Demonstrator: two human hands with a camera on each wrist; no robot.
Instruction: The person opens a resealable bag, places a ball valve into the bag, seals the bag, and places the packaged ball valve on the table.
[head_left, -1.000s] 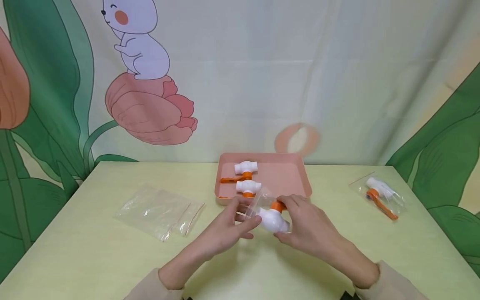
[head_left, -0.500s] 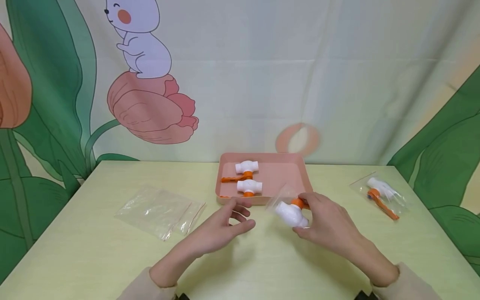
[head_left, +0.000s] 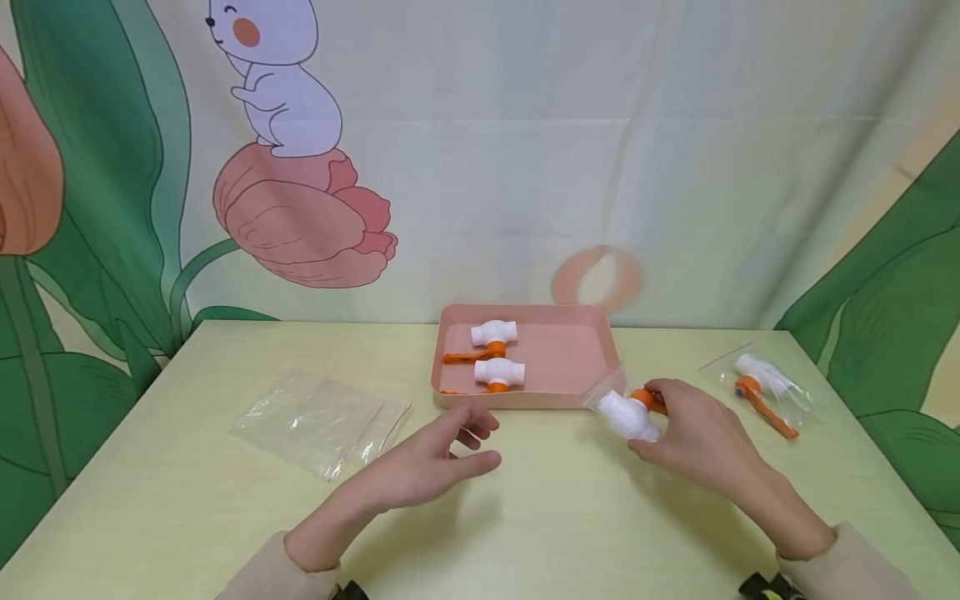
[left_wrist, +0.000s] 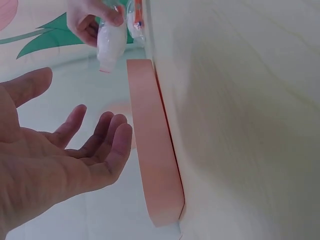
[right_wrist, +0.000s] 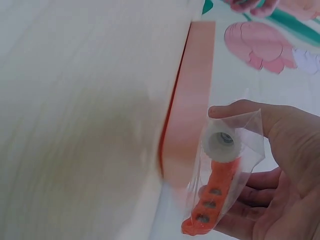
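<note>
My right hand [head_left: 708,433] grips a white ball valve [head_left: 628,415] with an orange handle, wrapped in a clear plastic bag [head_left: 604,385], above the table right of the tray's front corner. The right wrist view shows the valve's round white end and its orange handle [right_wrist: 212,200] through the film. My left hand [head_left: 435,457] hovers in front of the tray, holding nothing, its fingers loosely bent and thumb apart. Inside the pink tray [head_left: 566,358], at its left side, lie two unbagged valves: one behind [head_left: 493,333] and another in front [head_left: 499,372].
Flattened clear bags [head_left: 315,421] lie on the table's left side. Another bagged valve [head_left: 765,387] lies at the far right. Behind the table [head_left: 540,517] hangs a printed curtain [head_left: 480,167].
Both hands held the bagged valve at first. The left hand has let go and drawn slightly left. The right hand has carried the bagged valve to the right.
</note>
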